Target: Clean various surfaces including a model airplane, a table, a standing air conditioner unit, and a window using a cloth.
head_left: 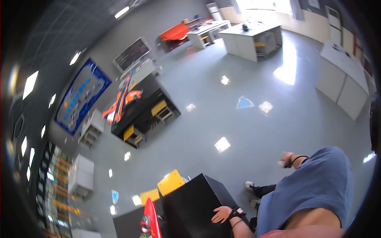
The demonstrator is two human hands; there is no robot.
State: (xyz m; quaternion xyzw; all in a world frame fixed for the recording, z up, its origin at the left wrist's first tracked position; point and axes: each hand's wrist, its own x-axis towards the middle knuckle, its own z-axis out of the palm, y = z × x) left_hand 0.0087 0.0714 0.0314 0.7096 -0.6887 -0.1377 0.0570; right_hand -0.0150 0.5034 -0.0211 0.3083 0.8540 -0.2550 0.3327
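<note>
One spread left hand by black table bearing red object, right hand blurred, grip unclear

A black table is set on a shiny grey floor, and a pointed red object is carried on its top. Farther off, a second black table is partly covered by long orange-and-dark pieces. A small black object is held up by a white table. The floor is marked with a blue triangle.
</note>
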